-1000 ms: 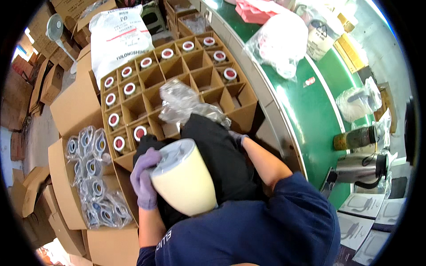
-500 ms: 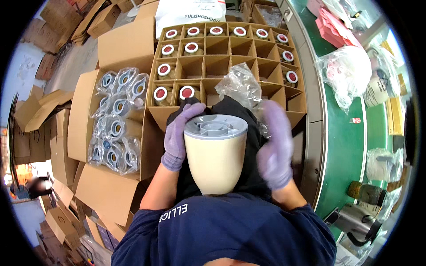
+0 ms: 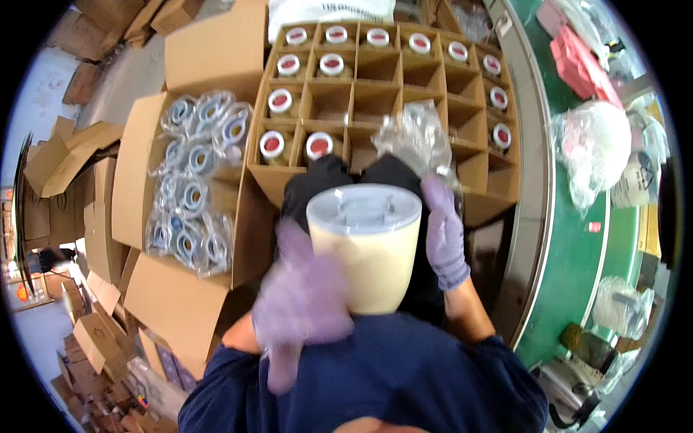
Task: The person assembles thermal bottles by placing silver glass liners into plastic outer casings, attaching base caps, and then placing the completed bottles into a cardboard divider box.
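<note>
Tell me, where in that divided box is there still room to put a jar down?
Empty cells fill the middle of the divided carton, bordered by capped jars along the top row, left columns and right edge. A crumpled plastic bag crowds the cells near the right hand.

left hand (image 3: 299, 303): slid off jar's side, now blurred low at its base | cream jar (image 3: 367, 249): nearer camera | right hand (image 3: 444, 231): same side hold

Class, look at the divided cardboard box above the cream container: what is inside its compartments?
In the divided cardboard box, many compartments hold jars with white-and-red tops; several middle ones look empty. Crumpled clear plastic lies over some. The cream container and the dark cloth behind it hide the nearest row.
</note>
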`<action>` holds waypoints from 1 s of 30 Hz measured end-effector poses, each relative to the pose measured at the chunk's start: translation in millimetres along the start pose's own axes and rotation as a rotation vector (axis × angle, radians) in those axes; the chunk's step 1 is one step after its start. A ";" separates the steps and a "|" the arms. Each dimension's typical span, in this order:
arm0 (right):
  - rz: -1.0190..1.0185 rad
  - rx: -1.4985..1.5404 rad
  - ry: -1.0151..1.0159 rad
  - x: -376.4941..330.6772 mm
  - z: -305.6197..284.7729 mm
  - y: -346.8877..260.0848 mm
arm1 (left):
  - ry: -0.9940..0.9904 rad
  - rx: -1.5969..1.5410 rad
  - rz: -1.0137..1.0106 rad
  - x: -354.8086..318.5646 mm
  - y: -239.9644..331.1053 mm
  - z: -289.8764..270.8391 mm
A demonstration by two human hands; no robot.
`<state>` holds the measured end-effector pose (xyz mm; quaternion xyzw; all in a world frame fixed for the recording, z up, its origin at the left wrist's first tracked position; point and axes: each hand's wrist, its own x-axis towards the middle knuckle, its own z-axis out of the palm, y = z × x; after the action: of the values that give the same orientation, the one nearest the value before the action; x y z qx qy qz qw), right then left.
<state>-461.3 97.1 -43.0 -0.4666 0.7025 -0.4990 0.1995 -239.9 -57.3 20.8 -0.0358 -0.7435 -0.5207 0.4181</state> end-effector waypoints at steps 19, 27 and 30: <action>-0.369 0.046 -0.001 24.3 -0.5 -31.1 | 0.226 -0.249 -0.726 22.2 -43.3 -13.1; -0.039 0.162 -0.144 32.9 -2.4 -27.7 | 0.325 -0.771 -0.909 48.0 7.2 5.1; -0.519 -0.187 -0.195 45.4 -4.6 -85.1 | 0.272 -0.256 -0.699 21.0 -56.6 -14.8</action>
<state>-448.0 55.0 42.9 -0.6928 0.5801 -0.4194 0.0877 -272.5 -103.0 -5.9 0.2368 -0.5777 -0.7202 0.3024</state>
